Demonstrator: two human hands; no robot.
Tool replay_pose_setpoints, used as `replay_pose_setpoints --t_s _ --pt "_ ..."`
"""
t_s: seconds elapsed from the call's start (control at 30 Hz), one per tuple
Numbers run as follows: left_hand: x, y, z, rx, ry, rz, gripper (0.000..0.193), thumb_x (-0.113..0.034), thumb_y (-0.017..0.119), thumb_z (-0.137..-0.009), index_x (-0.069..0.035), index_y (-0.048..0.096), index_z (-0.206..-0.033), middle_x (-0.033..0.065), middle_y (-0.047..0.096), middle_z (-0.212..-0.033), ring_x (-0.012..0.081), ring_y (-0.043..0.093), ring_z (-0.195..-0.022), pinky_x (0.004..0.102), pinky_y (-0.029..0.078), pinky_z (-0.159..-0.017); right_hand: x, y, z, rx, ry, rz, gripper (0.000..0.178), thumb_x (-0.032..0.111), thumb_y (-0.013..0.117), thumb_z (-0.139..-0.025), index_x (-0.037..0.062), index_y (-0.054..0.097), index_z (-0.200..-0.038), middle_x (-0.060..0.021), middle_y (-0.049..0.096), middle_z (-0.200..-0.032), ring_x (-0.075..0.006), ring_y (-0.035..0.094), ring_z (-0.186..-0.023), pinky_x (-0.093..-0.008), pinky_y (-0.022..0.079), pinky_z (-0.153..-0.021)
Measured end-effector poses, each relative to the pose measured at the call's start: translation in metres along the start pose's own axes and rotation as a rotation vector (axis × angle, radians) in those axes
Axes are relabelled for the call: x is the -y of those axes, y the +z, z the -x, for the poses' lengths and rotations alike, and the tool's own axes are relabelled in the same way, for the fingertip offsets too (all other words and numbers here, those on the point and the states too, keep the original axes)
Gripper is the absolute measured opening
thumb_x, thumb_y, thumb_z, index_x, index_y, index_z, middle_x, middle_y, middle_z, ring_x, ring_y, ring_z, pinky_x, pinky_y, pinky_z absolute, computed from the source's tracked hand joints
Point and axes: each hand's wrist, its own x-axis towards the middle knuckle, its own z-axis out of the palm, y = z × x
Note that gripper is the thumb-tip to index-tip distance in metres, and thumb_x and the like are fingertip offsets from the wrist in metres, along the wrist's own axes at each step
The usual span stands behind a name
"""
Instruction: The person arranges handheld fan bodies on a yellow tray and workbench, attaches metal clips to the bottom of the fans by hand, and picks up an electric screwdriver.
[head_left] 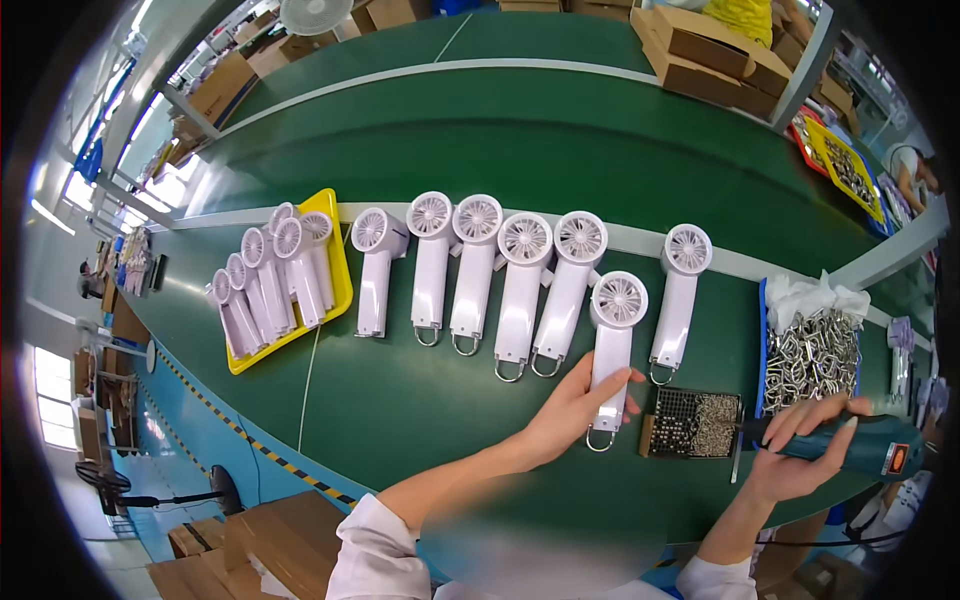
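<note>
My left hand [572,412] is closed round the handle of a white handheld fan [612,350], with a metal loop at its lower end. In my right hand [805,455] is a dark green electric screwdriver [868,447], its tip pointing left over a black screw tray [690,425] of small screws. Several more white fans, such as this one [520,290], lie in a row beyond my left hand, most with metal loops at the bottom. Another fan [677,300] lies apart to the right. The screwdriver's tip is hard to make out against the tray.
A yellow tray [343,270] with several fans stands at the left. A blue-edged bin [763,350] of metal loops sits at the right, behind the screwdriver. Cardboard boxes [715,60] and a yellow bin [850,185] of metal parts are farther back. A cable runs off lower right.
</note>
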Motion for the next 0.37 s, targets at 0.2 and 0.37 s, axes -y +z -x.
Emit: replay_pose_setpoints --t_s 0.2,0.37 --pt "0.005 -0.002 -0.006 -0.025 0.058 0.131 0.031 -0.013 0.051 -0.098 -0.005 0.040 -0.127 0.0129 0.058 -0.118 0.0220 0.063 -0.093 0.0361 0.055 -0.081 -0.006 0.024 0.014 -0.097 0.169 0.097 0.016 0.016 0.044 -0.097 0.0046 0.039 -0.107 -0.0103 0.048 -0.064 -0.0178 0.041 -0.034 -0.0314 0.039 -0.032" --pt "-0.005 -0.002 0.001 -0.028 0.046 0.076 0.039 -0.011 0.053 -0.098 -0.004 0.033 -0.131 0.0149 0.056 -0.124 0.0245 0.063 -0.103 0.0365 0.054 -0.086 -0.011 0.030 0.023 0.012 0.248 0.057 0.019 0.018 0.048 -0.096 0.0093 0.041 -0.111 -0.0132 0.049 -0.070 -0.0213 0.046 -0.038 -0.0371 0.045 -0.036"
